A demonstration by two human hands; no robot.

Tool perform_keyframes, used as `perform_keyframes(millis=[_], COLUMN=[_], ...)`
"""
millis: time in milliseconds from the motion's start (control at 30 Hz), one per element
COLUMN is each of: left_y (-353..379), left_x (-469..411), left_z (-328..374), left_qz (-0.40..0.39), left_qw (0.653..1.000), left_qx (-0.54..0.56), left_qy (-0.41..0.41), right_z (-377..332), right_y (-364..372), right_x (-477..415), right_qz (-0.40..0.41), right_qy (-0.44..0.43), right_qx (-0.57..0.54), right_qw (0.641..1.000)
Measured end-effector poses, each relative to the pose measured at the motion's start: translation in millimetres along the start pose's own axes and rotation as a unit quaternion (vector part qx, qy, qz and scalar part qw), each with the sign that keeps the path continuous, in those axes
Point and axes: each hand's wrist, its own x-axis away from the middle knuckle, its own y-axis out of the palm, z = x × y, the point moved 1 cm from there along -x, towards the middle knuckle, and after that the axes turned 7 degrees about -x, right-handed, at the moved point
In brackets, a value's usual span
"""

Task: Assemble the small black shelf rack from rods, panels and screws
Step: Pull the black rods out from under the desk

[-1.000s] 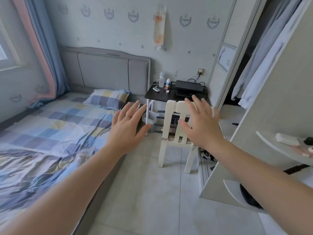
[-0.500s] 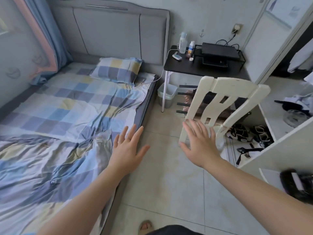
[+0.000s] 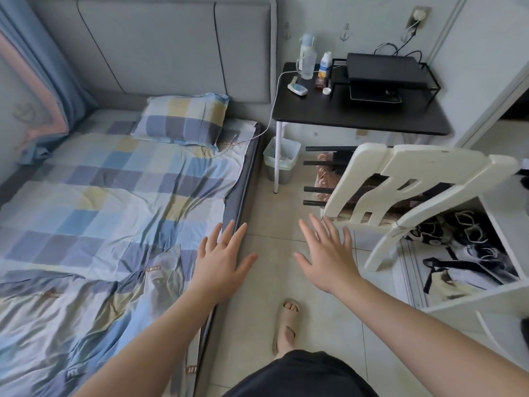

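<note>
Several black rods (image 3: 317,189) stick out to the left from behind the white chair (image 3: 406,196), under the black side table (image 3: 360,116). What they join to is hidden by the chair. A small black wire rack (image 3: 383,78) stands on the table top. My left hand (image 3: 221,260) hovers with fingers spread over the bed's edge, a ring on one finger. My right hand (image 3: 327,255) is stretched out flat above the tiled floor, just left of the chair's back. Neither hand holds anything.
A bed (image 3: 100,196) with a checked sheet and pillow (image 3: 183,118) fills the left. A small bin (image 3: 282,160) stands by the table leg. Bottles (image 3: 307,57) sit on the table. Shoes (image 3: 463,242) lie inside a white cabinet at right. My sandalled foot (image 3: 287,322) is on the floor.
The view has tilted downward and moved closer to the chair and table. Both hands stay spread and empty, now lower in view over the floor. My foot has come into sight.
</note>
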Motion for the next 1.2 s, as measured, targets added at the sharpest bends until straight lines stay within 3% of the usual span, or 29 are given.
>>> perform_keyframes(millis=[367,767,933,1200], left_y=[7,38,62,108], left_x=[-212,-435,-550,-692], left_z=[30,82,92,106], left_qz=[-0.063,-0.123,-0.177,-0.276], left_qw=[0.998,0.978,0.940,0.805], left_qx=[-0.023,-0.088,-0.149,-0.282], left_qy=[-0.008,0.142,0.250,0.443], right_z=[74,129,146,160], right_y=[-31,-31,-15,20], right_x=[-181,-299,-363,-441], right_qz=[-0.034,0.013,0.015,-0.023], right_qy=[0.018,0.111,0.214,0.414], right_qx=[-0.020,-0.051,-0.072,-0.136], right_qw=[0.999,0.992,0.974,0.900])
